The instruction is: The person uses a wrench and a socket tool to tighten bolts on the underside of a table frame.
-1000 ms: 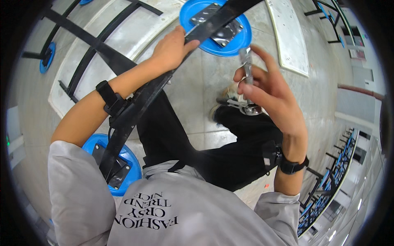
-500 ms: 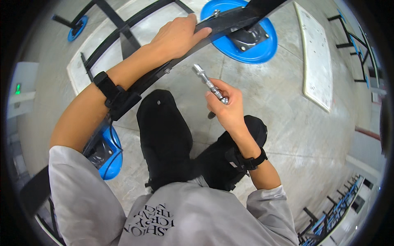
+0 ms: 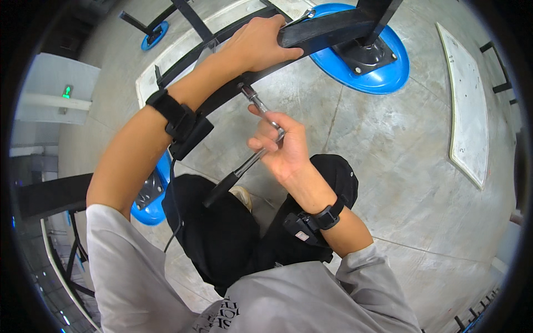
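My left hand (image 3: 258, 44) is closed over a black metal bar (image 3: 327, 30), thumb on the near side. A silver wrench (image 3: 302, 19) sticks out from its fingers along the bar's far side; their grip is partly hidden. My right hand (image 3: 283, 139) is closed round the head of a ratchet socket wrench (image 3: 252, 161). Its black-gripped handle points down toward my left knee. The socket end meets the near side of the bar, covering the bolt there, just below my left wrist.
A round blue seat (image 3: 383, 72) with a black bolted bracket joins the frame at the right. Another blue seat (image 3: 150, 205) lies by my left elbow. A white panel (image 3: 466, 105) is on the floor at the right. A cable (image 3: 172, 200) hangs from my left wrist strap.
My right hand has brought the ratchet up and left, from free air to the bolt on the bar, its handle swinging out to the lower left. My left hand keeps its place on the bar.
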`<action>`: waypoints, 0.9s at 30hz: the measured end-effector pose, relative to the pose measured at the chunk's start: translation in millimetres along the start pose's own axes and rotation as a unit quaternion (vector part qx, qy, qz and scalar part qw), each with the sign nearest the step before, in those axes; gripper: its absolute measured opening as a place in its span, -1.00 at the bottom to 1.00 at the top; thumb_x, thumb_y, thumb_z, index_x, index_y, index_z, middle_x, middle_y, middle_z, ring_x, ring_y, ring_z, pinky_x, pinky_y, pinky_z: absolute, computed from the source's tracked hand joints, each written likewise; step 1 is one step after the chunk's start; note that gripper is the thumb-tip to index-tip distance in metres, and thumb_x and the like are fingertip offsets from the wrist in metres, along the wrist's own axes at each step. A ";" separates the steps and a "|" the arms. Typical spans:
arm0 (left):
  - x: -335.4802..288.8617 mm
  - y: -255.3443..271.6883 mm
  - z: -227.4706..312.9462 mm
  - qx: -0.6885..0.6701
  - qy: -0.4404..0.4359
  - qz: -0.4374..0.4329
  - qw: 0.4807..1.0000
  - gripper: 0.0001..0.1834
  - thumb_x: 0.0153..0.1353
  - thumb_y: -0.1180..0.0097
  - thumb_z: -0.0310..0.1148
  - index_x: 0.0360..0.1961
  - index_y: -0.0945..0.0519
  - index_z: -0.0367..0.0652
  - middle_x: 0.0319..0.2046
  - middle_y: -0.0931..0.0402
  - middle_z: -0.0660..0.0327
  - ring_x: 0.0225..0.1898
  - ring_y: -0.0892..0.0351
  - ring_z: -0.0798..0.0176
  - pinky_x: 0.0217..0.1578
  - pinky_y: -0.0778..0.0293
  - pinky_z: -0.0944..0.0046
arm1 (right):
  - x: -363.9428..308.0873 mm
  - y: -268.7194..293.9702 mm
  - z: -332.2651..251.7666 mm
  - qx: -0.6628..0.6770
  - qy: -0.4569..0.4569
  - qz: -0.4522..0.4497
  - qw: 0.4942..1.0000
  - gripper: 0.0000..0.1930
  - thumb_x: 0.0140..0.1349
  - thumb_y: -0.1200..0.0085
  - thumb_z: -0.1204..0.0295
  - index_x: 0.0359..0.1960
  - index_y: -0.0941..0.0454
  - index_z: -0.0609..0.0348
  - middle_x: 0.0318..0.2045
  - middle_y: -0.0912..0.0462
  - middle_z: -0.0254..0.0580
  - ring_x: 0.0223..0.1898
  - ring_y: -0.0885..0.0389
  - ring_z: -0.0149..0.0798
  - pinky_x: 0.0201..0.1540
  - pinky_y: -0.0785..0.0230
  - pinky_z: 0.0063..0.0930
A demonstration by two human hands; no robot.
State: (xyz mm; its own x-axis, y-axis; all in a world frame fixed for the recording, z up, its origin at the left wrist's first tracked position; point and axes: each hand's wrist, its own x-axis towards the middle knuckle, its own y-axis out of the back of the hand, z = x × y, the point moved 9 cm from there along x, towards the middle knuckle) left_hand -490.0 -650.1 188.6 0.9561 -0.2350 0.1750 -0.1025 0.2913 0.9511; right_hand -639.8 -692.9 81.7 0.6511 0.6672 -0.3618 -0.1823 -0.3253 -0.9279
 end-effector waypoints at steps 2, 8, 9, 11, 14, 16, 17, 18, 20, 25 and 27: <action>3.2 2.6 0.4 0.002 0.001 0.001 1.000 -0.37 -0.14 -0.22 0.01 -0.20 -0.49 -0.36 -0.48 -0.52 -0.09 -0.43 -0.53 -0.02 -0.33 -0.42 0.17 | 4.6 -3.5 -1.1 0.013 0.011 -0.021 1.000 -0.67 0.15 0.15 0.45 -0.11 -0.36 0.47 -0.76 -0.14 -0.46 -0.77 -0.03 -0.50 -0.50 -0.09 -0.55; 0.0 10.4 6.5 0.045 -0.005 0.032 0.998 -0.36 -0.15 -0.20 0.04 -0.18 -0.53 -0.31 -0.44 -0.53 -0.06 -0.39 -0.53 -0.01 -0.28 -0.41 0.17 | 6.1 -9.7 6.3 0.062 -0.030 -0.055 0.996 -0.68 0.13 0.13 0.47 -0.12 -0.35 0.46 -0.75 -0.14 -0.46 -0.75 -0.02 -0.50 -0.47 -0.09 -0.56; 0.2 11.4 7.6 0.048 -0.010 0.040 0.998 -0.33 -0.16 -0.19 0.06 -0.15 -0.53 -0.30 -0.42 -0.54 -0.07 -0.39 -0.53 -0.02 -0.28 -0.41 0.16 | 8.0 -9.4 6.1 0.062 -0.022 -0.057 0.996 -0.71 0.14 0.14 0.46 -0.15 -0.37 0.43 -0.76 -0.16 -0.45 -0.75 -0.05 -0.50 -0.46 -0.12 -0.54; -0.4 8.9 7.9 0.045 -0.007 0.033 0.998 -0.33 -0.17 -0.19 0.06 -0.15 -0.53 -0.29 -0.42 -0.54 -0.08 -0.38 -0.53 -0.02 -0.27 -0.41 0.16 | 11.0 -8.7 7.8 0.063 -0.014 -0.061 0.996 -0.73 0.14 0.14 0.44 -0.18 -0.39 0.40 -0.77 -0.18 -0.45 -0.75 -0.08 -0.49 -0.44 -0.14 -0.52; -2.4 8.5 3.6 0.048 0.001 0.025 0.999 -0.33 -0.16 -0.18 0.07 -0.15 -0.53 -0.29 -0.40 -0.54 -0.09 -0.37 -0.55 -0.02 -0.26 -0.41 0.17 | 14.8 -10.1 19.2 0.125 -0.020 -0.062 0.990 -0.75 0.14 0.16 0.45 -0.21 -0.40 0.39 -0.76 -0.18 -0.44 -0.75 -0.09 -0.49 -0.43 -0.16 -0.51; -1.8 16.9 6.9 0.057 0.012 0.020 0.998 -0.32 -0.16 -0.18 0.08 -0.14 -0.53 -0.30 -0.39 -0.54 -0.09 -0.36 -0.55 -0.01 -0.25 -0.41 0.18 | 15.7 -12.7 17.9 0.047 0.036 -0.064 0.996 -0.76 0.14 0.16 0.45 -0.23 -0.40 0.38 -0.75 -0.18 -0.43 -0.74 -0.09 -0.48 -0.43 -0.17 -0.50; 7.6 20.9 19.4 0.050 -0.001 0.001 0.999 -0.40 -0.11 -0.15 0.03 -0.23 -0.53 -0.33 -0.40 -0.53 -0.09 -0.35 -0.54 -0.03 -0.26 -0.42 0.15 | 17.6 -11.2 17.7 0.052 0.030 -0.061 0.996 -0.76 0.14 0.16 0.45 -0.23 -0.40 0.38 -0.75 -0.18 -0.43 -0.74 -0.09 -0.48 -0.43 -0.17 -0.50; 10.3 21.6 27.2 0.045 -0.009 -0.019 0.999 -0.48 -0.07 -0.12 -0.03 -0.32 -0.52 -0.36 -0.42 -0.53 -0.10 -0.34 -0.52 -0.05 -0.27 -0.42 0.12 | 19.2 -11.3 12.2 0.034 0.047 -0.068 0.996 -0.77 0.14 0.16 0.45 -0.24 -0.40 0.37 -0.74 -0.17 -0.43 -0.74 -0.10 -0.48 -0.44 -0.17 -0.49; 10.4 22.9 23.1 0.016 -0.012 -0.006 1.000 -0.41 -0.15 -0.14 0.06 -0.37 -0.53 -0.36 -0.41 -0.50 -0.20 -0.28 -0.51 -0.16 -0.23 -0.40 0.06 | 19.7 -12.7 12.9 0.022 0.049 -0.070 0.996 -0.77 0.14 0.17 0.46 -0.24 -0.40 0.37 -0.74 -0.17 -0.43 -0.74 -0.10 -0.48 -0.44 -0.17 -0.49; 1.5 19.6 22.0 0.028 -0.009 0.002 1.000 -0.41 -0.15 -0.14 0.06 -0.35 -0.54 -0.35 -0.38 -0.51 -0.20 -0.26 -0.51 -0.17 -0.20 -0.40 0.06 | 14.6 -11.1 1.0 -0.009 0.083 -0.058 0.995 -0.72 0.16 0.19 0.48 -0.15 -0.36 0.45 -0.76 -0.14 -0.49 -0.75 -0.06 -0.52 -0.52 -0.05 -0.59; -5.8 25.3 20.7 0.012 0.004 -0.004 1.000 -0.42 -0.15 -0.14 0.05 -0.34 -0.54 -0.34 -0.37 -0.51 -0.20 -0.25 -0.51 -0.17 -0.20 -0.40 0.06 | 16.1 -13.5 7.1 0.022 0.075 -0.057 0.995 -0.71 0.16 0.19 0.48 -0.15 -0.35 0.46 -0.75 -0.14 -0.47 -0.75 -0.07 -0.52 -0.52 -0.05 -0.59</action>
State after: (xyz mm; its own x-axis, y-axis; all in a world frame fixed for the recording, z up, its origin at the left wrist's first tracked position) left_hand -503.8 -660.6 216.9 0.9593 -0.2293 0.1651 -0.1013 0.2666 0.9585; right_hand -632.1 -673.0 87.8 0.7710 0.5901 -0.2394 -0.1303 -0.2218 -0.9663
